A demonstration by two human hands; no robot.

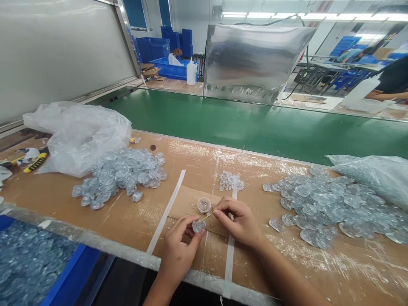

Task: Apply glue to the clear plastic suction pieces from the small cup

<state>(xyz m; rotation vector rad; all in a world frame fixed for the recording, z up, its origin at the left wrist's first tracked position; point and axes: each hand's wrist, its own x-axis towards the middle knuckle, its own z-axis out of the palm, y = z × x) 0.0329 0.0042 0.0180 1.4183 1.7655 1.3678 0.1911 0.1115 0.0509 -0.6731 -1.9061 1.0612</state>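
Observation:
A clear rounded plastic piece (199, 226) is pinched between the thumb and fingers of my left hand (181, 242), low in the middle of the view. My right hand (237, 219) grips a thin wooden stick (205, 217) by its right end, and the stick's other end reaches the top of the clear piece. Just beyond both hands, a small clear cup (204, 205) stands on a flat cardboard sheet (181, 204). A little pile of small clear bits (231, 181) lies past the cup, at the end of a tape strip.
Heaps of clear pieces lie left (121, 174) and right (328, 199), near plastic bags (79, 131). A blue bin (73, 276) sits lower left. Behind are a green belt (178, 112), a metal panel (248, 59), a white bottle (191, 72) and a person's arm (389, 95).

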